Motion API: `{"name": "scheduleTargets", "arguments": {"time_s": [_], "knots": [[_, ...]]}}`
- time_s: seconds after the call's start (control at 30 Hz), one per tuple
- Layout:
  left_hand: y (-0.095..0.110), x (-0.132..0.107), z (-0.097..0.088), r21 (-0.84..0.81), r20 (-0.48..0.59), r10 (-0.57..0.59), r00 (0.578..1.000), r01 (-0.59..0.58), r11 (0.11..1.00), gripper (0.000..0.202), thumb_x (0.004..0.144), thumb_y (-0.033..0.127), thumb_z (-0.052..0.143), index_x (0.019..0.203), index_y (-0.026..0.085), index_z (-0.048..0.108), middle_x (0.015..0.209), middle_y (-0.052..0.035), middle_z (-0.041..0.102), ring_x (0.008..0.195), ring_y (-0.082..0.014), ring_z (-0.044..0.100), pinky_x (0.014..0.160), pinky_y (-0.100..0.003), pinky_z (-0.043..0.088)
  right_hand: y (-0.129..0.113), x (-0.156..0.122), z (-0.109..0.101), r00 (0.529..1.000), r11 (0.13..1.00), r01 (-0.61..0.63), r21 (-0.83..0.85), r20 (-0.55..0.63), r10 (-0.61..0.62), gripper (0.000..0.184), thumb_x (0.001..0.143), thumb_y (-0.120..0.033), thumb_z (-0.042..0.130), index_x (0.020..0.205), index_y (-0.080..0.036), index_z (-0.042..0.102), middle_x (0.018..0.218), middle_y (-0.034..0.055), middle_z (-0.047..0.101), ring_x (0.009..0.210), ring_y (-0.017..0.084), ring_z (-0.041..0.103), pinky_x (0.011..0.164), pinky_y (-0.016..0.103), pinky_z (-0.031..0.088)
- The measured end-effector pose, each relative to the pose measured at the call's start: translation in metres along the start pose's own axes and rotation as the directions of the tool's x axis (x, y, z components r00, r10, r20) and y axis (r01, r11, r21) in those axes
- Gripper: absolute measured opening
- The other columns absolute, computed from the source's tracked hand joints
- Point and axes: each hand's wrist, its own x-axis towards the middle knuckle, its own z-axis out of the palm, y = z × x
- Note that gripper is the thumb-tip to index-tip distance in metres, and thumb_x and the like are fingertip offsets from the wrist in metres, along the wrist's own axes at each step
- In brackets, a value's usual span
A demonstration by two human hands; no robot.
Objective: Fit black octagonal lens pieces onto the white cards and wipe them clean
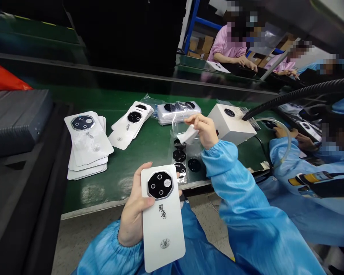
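Observation:
My left hand (pixel 133 214) grips a white phone back cover (pixel 163 225) with a black octagonal camera ring, held upright near my lap. Over the green belt, my right hand (pixel 203 128) is raised and pinches a small white film piece (pixel 187 134). Below it lies a clear strip of black round camera lenses (pixel 180 156).
A stack of white back covers (pixel 87 147) lies at the left on the green conveyor belt (pixel 149 143), a second stack (pixel 130 126) and a bagged pile (pixel 177 111) farther back. A white box (pixel 232 124) with a black hose stands right. A person in blue (pixel 304 183) sits to my right.

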Motion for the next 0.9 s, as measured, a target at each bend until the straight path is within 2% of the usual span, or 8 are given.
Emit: {"name": "scheduleTargets", "arguments": {"time_s": [0.13, 0.27, 0.33, 0.43, 0.57, 0.7, 0.8, 0.9], "knots": [[-0.002, 0.001, 0.005, 0.002, 0.026, -0.032, 0.999, 0.032, 0.999, 0.064, 0.073, 0.012, 0.054, 0.124, 0.037, 0.024, 0.114, -0.0119, 0.065, 0.090, -0.0331, 0.067, 0.076, -0.047, 0.051, -0.027, -0.039, 0.008, 0.998, 0.953, -0.067, 0.294, 0.014, 0.066, 0.016, 0.063, -0.022, 0.043, 0.052, -0.020, 0.032, 0.068, 0.0020, 0.052, 0.072, 0.017, 0.063, 0.062, 0.033, 0.053], [-0.003, 0.000, 0.007, 0.025, 0.038, -0.026, 0.999, 0.025, 0.999, 0.064, 0.073, 0.012, 0.053, 0.124, 0.035, 0.024, 0.114, -0.0119, 0.065, 0.092, -0.0324, 0.067, 0.080, -0.047, 0.050, -0.041, -0.072, 0.017, 0.986, 0.888, -0.164, 0.431, 0.101, 0.133, 0.014, 0.069, -0.023, 0.051, 0.061, -0.019, 0.040, 0.059, -0.0031, 0.050, 0.044, 0.009, 0.052, 0.036, 0.019, 0.034], [-0.005, 0.000, 0.006, 0.030, 0.047, -0.005, 0.999, 0.004, 1.000, 0.061, 0.074, 0.010, 0.052, 0.123, 0.036, 0.027, 0.112, -0.0101, 0.066, 0.091, -0.0321, 0.068, 0.078, -0.047, 0.051, -0.046, -0.086, 0.019, 0.979, 0.866, -0.196, 0.461, 0.142, 0.146, 0.015, 0.074, -0.024, 0.056, 0.065, -0.018, 0.045, 0.062, -0.0036, 0.053, 0.039, 0.006, 0.048, 0.034, 0.018, 0.028], [-0.009, -0.001, 0.006, 0.050, 0.047, 0.029, 0.998, -0.032, 0.998, 0.057, 0.074, 0.008, 0.050, 0.121, 0.035, 0.032, 0.110, -0.0080, 0.067, 0.089, -0.0334, 0.068, 0.074, -0.048, 0.054, -0.054, -0.107, 0.019, 0.971, 0.849, -0.226, 0.477, 0.186, 0.153, 0.012, 0.073, -0.020, 0.065, 0.073, -0.018, 0.053, 0.070, -0.0024, 0.058, 0.045, 0.005, 0.051, 0.039, 0.018, 0.036], [-0.014, -0.002, 0.006, 0.075, 0.019, 0.068, 0.998, -0.069, 0.995, 0.057, 0.072, 0.008, 0.052, 0.120, 0.035, 0.036, 0.114, -0.0080, 0.063, 0.091, -0.0373, 0.067, 0.071, -0.055, 0.054, -0.067, -0.129, 0.017, 0.984, 0.925, -0.131, 0.358, 0.159, 0.078, 0.012, 0.074, -0.011, 0.066, 0.082, -0.020, 0.061, 0.077, -0.0006, 0.063, 0.060, 0.008, 0.060, 0.051, 0.019, 0.049], [-0.019, -0.001, 0.009, 0.050, 0.000, 0.121, 0.993, -0.121, 0.991, 0.055, 0.071, 0.009, 0.058, 0.118, 0.034, 0.043, 0.101, -0.0027, 0.067, 0.084, -0.0252, 0.068, 0.070, -0.039, 0.056, -0.074, -0.146, 0.018, 0.994, 0.996, 0.023, 0.087, 0.102, -0.032, 0.020, 0.077, -0.009, 0.063, 0.089, -0.025, 0.064, 0.081, -0.0010, 0.066, 0.061, 0.010, 0.063, 0.054, 0.023, 0.052], [-0.021, -0.001, 0.010, 0.039, -0.009, 0.145, 0.989, -0.145, 0.989, 0.055, 0.069, 0.010, 0.061, 0.116, 0.034, 0.046, 0.092, 0.0004, 0.067, 0.083, -0.0227, 0.067, 0.076, -0.040, 0.054, -0.077, -0.152, 0.019, 0.985, 0.988, 0.130, -0.078, 0.127, -0.119, 0.029, 0.076, -0.008, 0.064, 0.098, -0.026, 0.063, 0.085, 0.0003, 0.069, 0.069, 0.013, 0.065, 0.059, 0.026, 0.054], [-0.023, -0.001, 0.011, 0.062, -0.014, 0.171, 0.985, -0.170, 0.984, 0.054, 0.069, 0.012, 0.063, 0.116, 0.034, 0.047, 0.092, 0.0001, 0.066, 0.089, -0.0262, 0.065, 0.078, -0.043, 0.052, -0.080, -0.153, 0.020, 0.960, 0.967, 0.225, -0.122, 0.197, -0.199, 0.029, 0.076, -0.005, 0.062, 0.098, -0.024, 0.063, 0.082, 0.0022, 0.068, 0.073, 0.014, 0.064, 0.063, 0.028, 0.054]]}}
